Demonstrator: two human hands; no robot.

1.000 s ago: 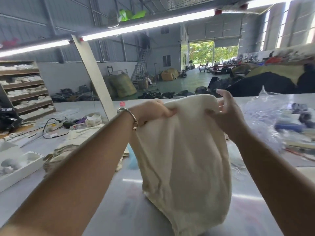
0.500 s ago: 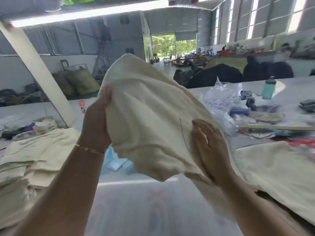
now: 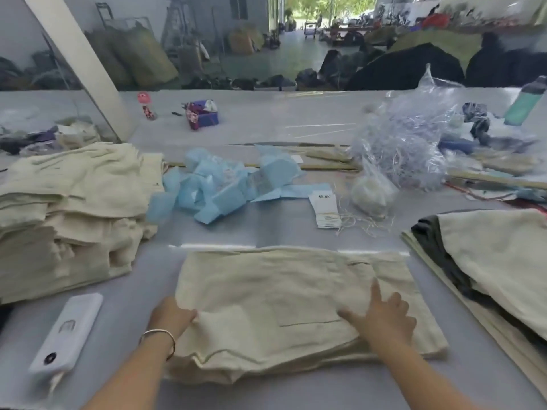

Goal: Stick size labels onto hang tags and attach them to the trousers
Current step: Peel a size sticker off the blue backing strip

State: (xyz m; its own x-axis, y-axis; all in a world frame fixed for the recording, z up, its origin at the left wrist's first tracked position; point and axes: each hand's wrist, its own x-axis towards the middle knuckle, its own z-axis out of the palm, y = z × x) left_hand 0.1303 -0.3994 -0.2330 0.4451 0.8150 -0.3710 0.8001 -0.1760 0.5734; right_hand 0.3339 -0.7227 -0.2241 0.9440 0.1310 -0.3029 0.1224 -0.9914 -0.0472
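A white handheld device [image 3: 67, 329] lies on the grey table [image 3: 266, 229] at the near left, its dark round button toward the near end. In the middle of the table sits a loose heap of pale blue paper scraps [image 3: 219, 184]. Farther back stands a small purple and pink box [image 3: 202, 116], with a little red-capped bottle [image 3: 147, 106] to its left. On the right a crumpled clear plastic bag [image 3: 411, 140] bulges upward, and a teal bottle with a dark cap [image 3: 525, 102] stands at the far right. A white slanted post [image 3: 85, 66] rises from the far left. Beyond the table, dark bundles [image 3: 402, 66] and olive sacks [image 3: 139, 54] are piled on the floor.
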